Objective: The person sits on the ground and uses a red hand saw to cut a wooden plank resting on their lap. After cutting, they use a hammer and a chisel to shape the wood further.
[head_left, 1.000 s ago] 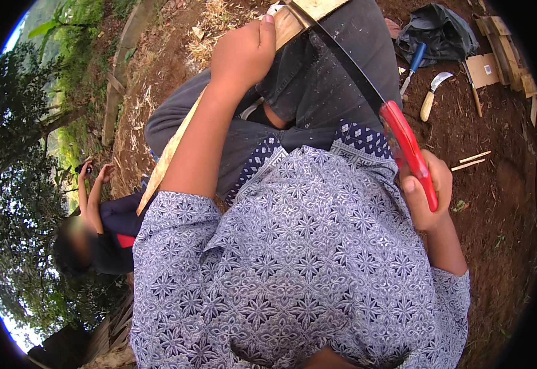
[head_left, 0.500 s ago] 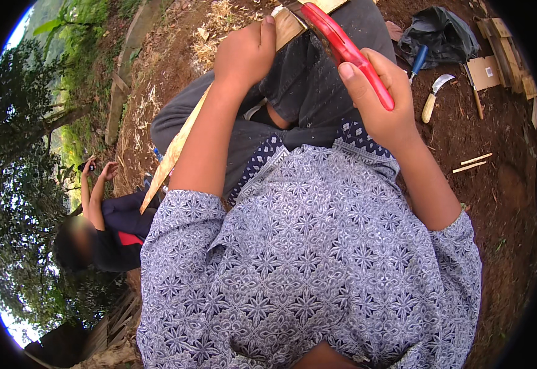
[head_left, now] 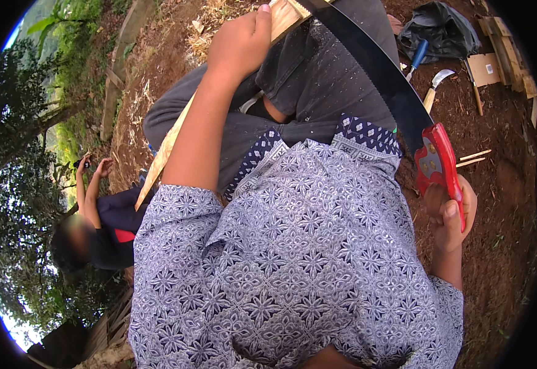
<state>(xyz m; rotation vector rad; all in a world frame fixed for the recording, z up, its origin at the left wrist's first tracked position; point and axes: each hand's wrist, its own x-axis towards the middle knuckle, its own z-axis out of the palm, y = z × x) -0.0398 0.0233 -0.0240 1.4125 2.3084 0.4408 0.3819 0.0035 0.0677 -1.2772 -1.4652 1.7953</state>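
1. You are clenching the saw [head_left: 396,89] by its red handle [head_left: 448,157] in your right hand [head_left: 448,226].
2. Your left hand [head_left: 237,46] is clasping the wooden board [head_left: 285,21].
3. The saw is crossing the board beside that hand.

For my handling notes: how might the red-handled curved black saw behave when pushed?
The red-handled curved black saw may flex sideways, its blade being long and flat. Its toothed edge could snag on the pale wooden board. With the right hand holding one end, it might wobble.

Saw hdl [head_left: 447,158] is red, shirt [head_left: 305,252] blu/wht floral.
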